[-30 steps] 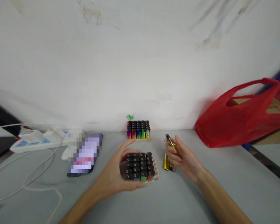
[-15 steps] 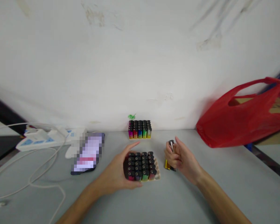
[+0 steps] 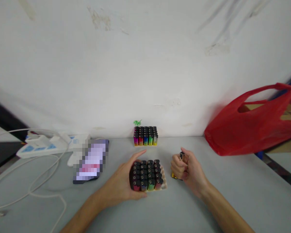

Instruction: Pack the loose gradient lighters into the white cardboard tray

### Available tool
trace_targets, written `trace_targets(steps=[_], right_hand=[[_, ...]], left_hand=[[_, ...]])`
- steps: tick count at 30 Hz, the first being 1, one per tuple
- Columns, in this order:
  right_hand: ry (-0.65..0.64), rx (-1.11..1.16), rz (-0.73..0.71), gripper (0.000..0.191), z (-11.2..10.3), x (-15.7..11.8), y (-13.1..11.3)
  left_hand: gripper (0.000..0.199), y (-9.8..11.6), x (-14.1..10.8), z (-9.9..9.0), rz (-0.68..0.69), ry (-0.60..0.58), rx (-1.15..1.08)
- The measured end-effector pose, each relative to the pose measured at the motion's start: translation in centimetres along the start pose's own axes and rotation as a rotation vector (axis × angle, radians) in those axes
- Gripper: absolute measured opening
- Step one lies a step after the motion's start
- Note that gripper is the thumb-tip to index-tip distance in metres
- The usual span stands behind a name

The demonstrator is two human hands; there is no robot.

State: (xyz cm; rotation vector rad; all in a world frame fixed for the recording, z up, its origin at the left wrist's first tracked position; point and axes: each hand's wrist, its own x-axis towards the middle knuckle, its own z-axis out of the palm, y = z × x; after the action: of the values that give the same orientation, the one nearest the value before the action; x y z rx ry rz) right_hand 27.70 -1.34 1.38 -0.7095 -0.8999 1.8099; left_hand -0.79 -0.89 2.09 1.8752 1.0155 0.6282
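My left hand (image 3: pixel 122 183) curves around the left side of a pale tray (image 3: pixel 165 186), with thumb and fingers along two of its edges. Rows of black-topped lighters (image 3: pixel 150 176) stand upright in it, and a strip of bare sockets shows at its right side. To the right, my right hand (image 3: pixel 186 168) is closed in a fist around a lighter (image 3: pixel 181 155), whose metal top sticks out by the thumb. A yellow end (image 3: pixel 174 175) shows below the fist; whether it belongs to the same lighter is hidden.
Against the wall stands a second block of colourful lighters (image 3: pixel 145 136). A phone (image 3: pixel 92 160), a power strip (image 3: pixel 46 147) and loose white cables (image 3: pixel 47 194) lie on the left. On the right a red plastic bag (image 3: pixel 247 126) sits by the table edge.
My right thumb has bent down over the lighter's top, and the fist has tightened around it. My left hand and the tray have hardly moved; the view has shifted slightly.
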Motion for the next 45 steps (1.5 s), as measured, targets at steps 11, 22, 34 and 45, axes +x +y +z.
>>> trace_targets(steps=[11,22,34,45], right_hand=[[0.075,0.048,-0.018,0.058,-0.1,-0.1,0.0],[0.05,0.104,-0.049,0.064,-0.6,-0.1,-0.5],[0.075,0.072,-0.013,0.065,-0.3,-0.2,-0.4],[0.153,-0.013,-0.024,0.06,0.9,-0.6,0.2]], left_hand=[[0.124,0.1,0.0,0.1,-0.005,0.016,0.0],[0.122,-0.1,0.1,0.1,0.008,-0.012,-0.031],[0.12,-0.3,-0.1,0.3,-0.009,-0.001,-0.017],[0.124,-0.8,0.0,0.2,0.023,-0.032,-0.071]])
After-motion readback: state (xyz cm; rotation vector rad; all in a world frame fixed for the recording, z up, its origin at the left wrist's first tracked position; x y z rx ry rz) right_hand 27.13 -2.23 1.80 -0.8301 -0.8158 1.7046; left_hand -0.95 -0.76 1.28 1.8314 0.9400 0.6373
